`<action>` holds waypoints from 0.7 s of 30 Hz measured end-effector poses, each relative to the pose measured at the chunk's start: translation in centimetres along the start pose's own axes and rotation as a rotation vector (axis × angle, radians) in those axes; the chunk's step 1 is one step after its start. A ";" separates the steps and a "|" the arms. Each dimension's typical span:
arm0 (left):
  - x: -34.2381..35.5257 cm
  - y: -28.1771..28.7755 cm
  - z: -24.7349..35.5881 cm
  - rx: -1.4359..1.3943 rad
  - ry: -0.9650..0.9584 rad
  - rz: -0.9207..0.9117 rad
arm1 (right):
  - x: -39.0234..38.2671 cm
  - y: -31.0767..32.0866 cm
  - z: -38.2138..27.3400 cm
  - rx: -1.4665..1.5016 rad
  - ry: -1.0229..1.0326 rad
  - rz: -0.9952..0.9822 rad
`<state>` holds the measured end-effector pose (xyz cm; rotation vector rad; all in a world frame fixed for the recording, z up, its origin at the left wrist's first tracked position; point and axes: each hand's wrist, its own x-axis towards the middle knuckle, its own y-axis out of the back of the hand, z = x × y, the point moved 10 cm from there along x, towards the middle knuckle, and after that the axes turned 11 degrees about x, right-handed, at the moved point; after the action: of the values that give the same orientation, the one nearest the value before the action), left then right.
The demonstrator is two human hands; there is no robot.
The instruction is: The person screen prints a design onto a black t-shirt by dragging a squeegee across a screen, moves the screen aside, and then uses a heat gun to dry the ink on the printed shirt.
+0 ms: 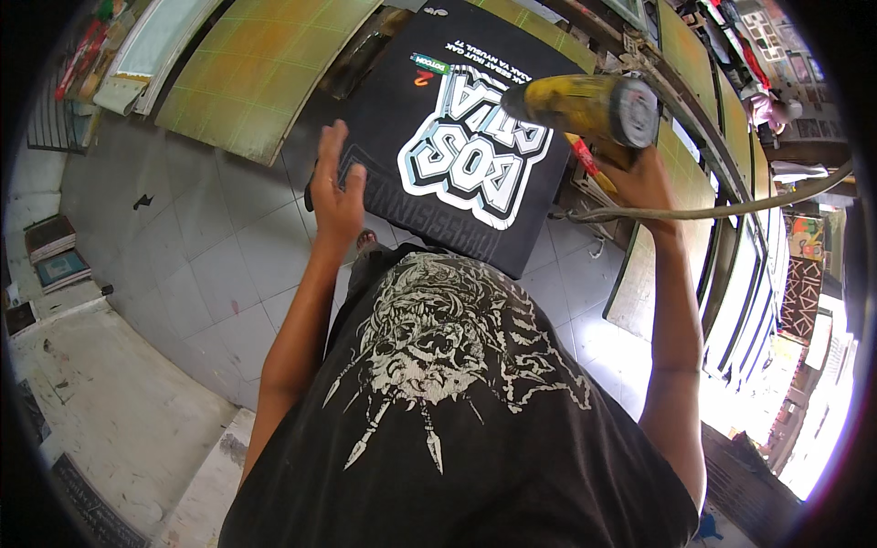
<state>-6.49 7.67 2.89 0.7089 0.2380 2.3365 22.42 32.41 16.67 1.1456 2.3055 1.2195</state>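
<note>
- The black shirt (457, 137) with the big white print lies flat on a board in front of me, above the grey tile floor (210, 265).
- My left hand (336, 196) rests on its left edge, fingers spread and unclenched, not gripping.
- My right hand (644, 183) is clenched on the handle of a yellow heat gun (585, 105), held over the right side of the shirt.
- Its cable (731, 208) runs to the right.
- Green screen frames (256, 73) lean behind the board.
</note>
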 end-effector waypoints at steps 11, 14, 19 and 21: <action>-6.1 -25.0 22.3 -0.466 0.110 -1.019 | -14.1 4.1 11.5 1.121 -0.338 0.571; -8.5 -32.5 24.3 -0.522 0.157 -1.059 | -18.5 4.2 14.1 1.292 -0.354 0.722; -13.4 -35.8 27.7 -0.725 0.311 -1.199 | -24.2 2.7 16.8 1.537 -0.389 0.867; -15.7 -37.8 26.4 -0.831 0.524 -1.160 | -25.5 2.2 16.7 1.667 -0.296 0.852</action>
<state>38.81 25.43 5.10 -0.4100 -0.1039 1.2272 49.43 23.14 5.83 2.5753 2.2865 -1.2135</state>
